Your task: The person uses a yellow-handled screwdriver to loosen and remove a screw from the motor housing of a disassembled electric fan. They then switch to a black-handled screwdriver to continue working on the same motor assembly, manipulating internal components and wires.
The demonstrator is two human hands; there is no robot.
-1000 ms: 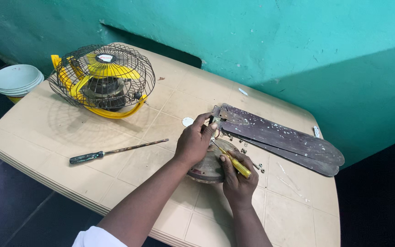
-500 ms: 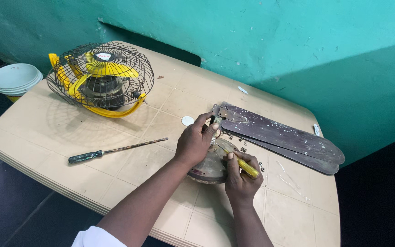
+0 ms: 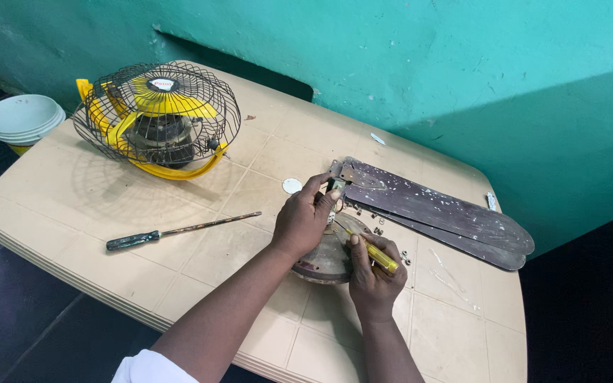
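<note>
Yellow fan (image 3: 156, 119), beige table (image 3: 51, 213), teal wall (image 3: 406, 64), speckled brown blades (image 3: 434, 209).

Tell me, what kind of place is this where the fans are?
Probably a small fan repair spot or home workshop. A ceiling fan motor lies opened on a plastic table beside loose fan blades, a screwdriver and a yellow caged fan.

The right hand (image 3: 374, 273) slid its yellow screwdriver (image 3: 372, 252) slightly lower.

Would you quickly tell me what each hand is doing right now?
Left hand: closed on the blade bracket above the round motor housing.
Right hand: closed on a yellow-handled screwdriver.
</note>
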